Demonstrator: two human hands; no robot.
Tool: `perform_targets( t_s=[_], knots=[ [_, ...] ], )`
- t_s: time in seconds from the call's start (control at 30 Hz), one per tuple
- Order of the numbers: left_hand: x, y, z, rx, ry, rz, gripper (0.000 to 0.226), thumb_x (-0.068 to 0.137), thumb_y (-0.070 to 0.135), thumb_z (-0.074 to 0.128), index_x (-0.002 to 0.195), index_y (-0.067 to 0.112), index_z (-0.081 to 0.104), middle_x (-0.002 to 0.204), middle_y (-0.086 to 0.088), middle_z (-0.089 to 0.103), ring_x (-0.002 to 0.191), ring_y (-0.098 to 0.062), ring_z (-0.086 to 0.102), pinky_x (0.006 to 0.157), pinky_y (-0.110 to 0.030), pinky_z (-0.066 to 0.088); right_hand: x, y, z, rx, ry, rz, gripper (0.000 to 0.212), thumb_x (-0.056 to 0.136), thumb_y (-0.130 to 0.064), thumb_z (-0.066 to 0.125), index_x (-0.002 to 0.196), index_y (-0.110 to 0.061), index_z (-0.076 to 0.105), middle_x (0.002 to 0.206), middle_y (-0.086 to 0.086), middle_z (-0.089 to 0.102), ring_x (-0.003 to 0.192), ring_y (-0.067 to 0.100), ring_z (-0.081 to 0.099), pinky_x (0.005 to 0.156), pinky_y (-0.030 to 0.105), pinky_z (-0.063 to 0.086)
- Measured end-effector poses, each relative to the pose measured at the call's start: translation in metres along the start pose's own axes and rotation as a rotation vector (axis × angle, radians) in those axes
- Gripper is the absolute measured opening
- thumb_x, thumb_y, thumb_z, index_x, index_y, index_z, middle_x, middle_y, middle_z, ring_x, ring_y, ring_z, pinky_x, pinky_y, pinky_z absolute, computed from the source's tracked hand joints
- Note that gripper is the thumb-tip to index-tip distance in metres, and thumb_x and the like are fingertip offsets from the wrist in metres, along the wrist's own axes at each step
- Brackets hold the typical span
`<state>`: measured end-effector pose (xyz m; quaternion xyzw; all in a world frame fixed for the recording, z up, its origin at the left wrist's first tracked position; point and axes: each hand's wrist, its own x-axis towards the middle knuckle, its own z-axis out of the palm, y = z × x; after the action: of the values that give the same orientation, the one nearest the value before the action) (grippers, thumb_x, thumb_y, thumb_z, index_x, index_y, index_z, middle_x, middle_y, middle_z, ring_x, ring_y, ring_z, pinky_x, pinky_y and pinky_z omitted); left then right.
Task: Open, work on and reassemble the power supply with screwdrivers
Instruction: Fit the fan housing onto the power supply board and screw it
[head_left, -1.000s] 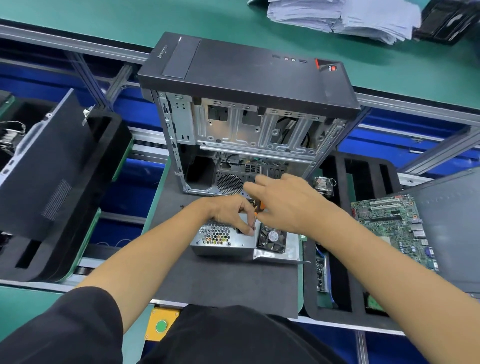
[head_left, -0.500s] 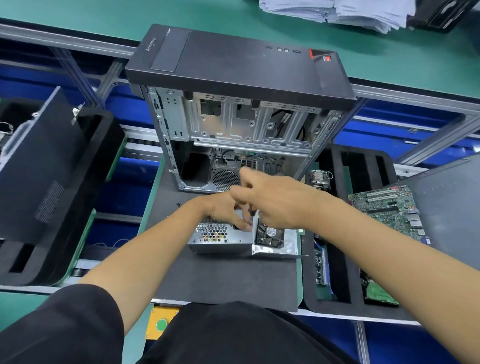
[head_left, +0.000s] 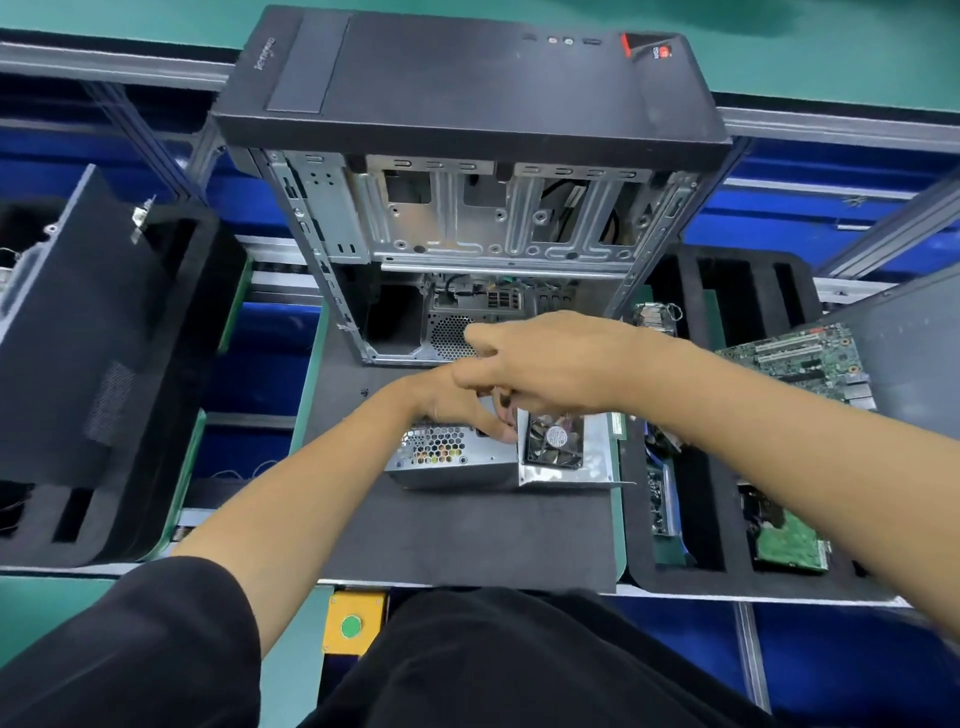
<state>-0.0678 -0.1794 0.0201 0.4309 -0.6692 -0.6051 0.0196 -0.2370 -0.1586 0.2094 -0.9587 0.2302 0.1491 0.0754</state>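
Observation:
The silver power supply (head_left: 447, 457) lies on a grey mat (head_left: 467, 535), its cover with the black fan (head_left: 555, 440) folded open to the right. My left hand (head_left: 447, 402) rests on top of the box, fingertips pinching its edge beside the fan. My right hand (head_left: 550, 364) crosses just above the left, fingers curled down over the box. Only a thin dark tip of a screwdriver (head_left: 503, 402) shows beneath it; the handle is hidden.
An open black computer case (head_left: 467, 78) stands just behind the hands. A motherboard (head_left: 800, 358) and other parts sit in a black foam tray (head_left: 701, 577) on the right. Another foam tray with a dark panel (head_left: 78, 338) is on the left. A yellow button box (head_left: 352, 626) is near me.
My right hand has slid left over my left hand, and its orange screwdriver handle is now covered. The left hand stays on the power supply.

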Motion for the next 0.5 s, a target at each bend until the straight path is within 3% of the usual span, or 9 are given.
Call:
perform_targets(
  t_s=[0.07, 0.17, 0.27, 0.33, 0.4, 0.5],
  knots=[
    [0.001, 0.003, -0.001, 0.026, -0.011, -0.003, 0.039, 0.068, 0.052, 0.092, 0.088, 0.022, 0.077, 0.092, 0.024, 0.072, 0.087, 0.015, 0.063, 0.070, 0.001, 0.044, 0.005, 0.005, 0.000, -0.078, 0.003, 0.044, 0.023, 0.097, -0.027, 0.056, 0.095, -0.029, 0.032, 0.091, -0.003, 0.046, 0.061, 0.018, 0.045, 0.049, 0.032, 0.031],
    [0.003, 0.004, -0.001, 0.053, 0.004, 0.023, 0.038, 0.065, 0.053, 0.092, 0.084, 0.024, 0.077, 0.091, 0.026, 0.073, 0.089, 0.016, 0.063, 0.073, 0.002, 0.042, 0.007, 0.008, 0.010, -0.173, 0.051, 0.161, 0.016, 0.101, -0.034, 0.046, 0.094, -0.026, 0.034, 0.081, -0.003, 0.056, 0.065, 0.026, 0.057, 0.046, 0.031, 0.026],
    [0.002, 0.003, 0.001, 0.049, 0.021, 0.003, 0.036, 0.064, 0.056, 0.092, 0.084, 0.031, 0.075, 0.090, 0.029, 0.071, 0.084, 0.014, 0.064, 0.068, 0.000, 0.045, 0.006, 0.006, 0.007, 0.038, 0.021, 0.078, 0.024, 0.089, -0.021, 0.054, 0.098, -0.029, 0.033, 0.097, -0.003, 0.041, 0.058, 0.017, 0.045, 0.046, 0.031, 0.024],
    [0.001, 0.000, 0.001, 0.025, 0.006, -0.011, 0.030, 0.068, 0.052, 0.092, 0.086, 0.034, 0.076, 0.090, 0.029, 0.069, 0.084, 0.014, 0.063, 0.066, -0.001, 0.046, 0.007, 0.008, 0.001, 0.051, -0.020, -0.045, 0.031, 0.083, -0.011, 0.058, 0.099, -0.028, 0.037, 0.098, -0.003, 0.031, 0.057, 0.013, 0.039, 0.045, 0.030, 0.022],
    [0.001, 0.001, 0.000, 0.009, -0.017, -0.020, 0.029, 0.071, 0.048, 0.092, 0.089, 0.033, 0.076, 0.093, 0.027, 0.069, 0.086, 0.014, 0.063, 0.067, -0.001, 0.046, 0.009, 0.010, -0.002, -0.037, -0.048, -0.097, 0.026, 0.088, -0.011, 0.056, 0.098, -0.026, 0.039, 0.096, 0.000, 0.037, 0.057, 0.018, 0.044, 0.045, 0.031, 0.020],
    [0.001, 0.004, 0.000, 0.070, -0.034, -0.024, 0.033, 0.070, 0.058, 0.088, 0.090, 0.035, 0.075, 0.093, 0.024, 0.070, 0.087, 0.010, 0.063, 0.071, -0.004, 0.047, 0.013, 0.007, 0.000, -0.094, -0.055, -0.008, 0.014, 0.096, -0.023, 0.051, 0.099, -0.022, 0.037, 0.085, 0.005, 0.053, 0.062, 0.027, 0.052, 0.047, 0.033, 0.027]
  ],
)
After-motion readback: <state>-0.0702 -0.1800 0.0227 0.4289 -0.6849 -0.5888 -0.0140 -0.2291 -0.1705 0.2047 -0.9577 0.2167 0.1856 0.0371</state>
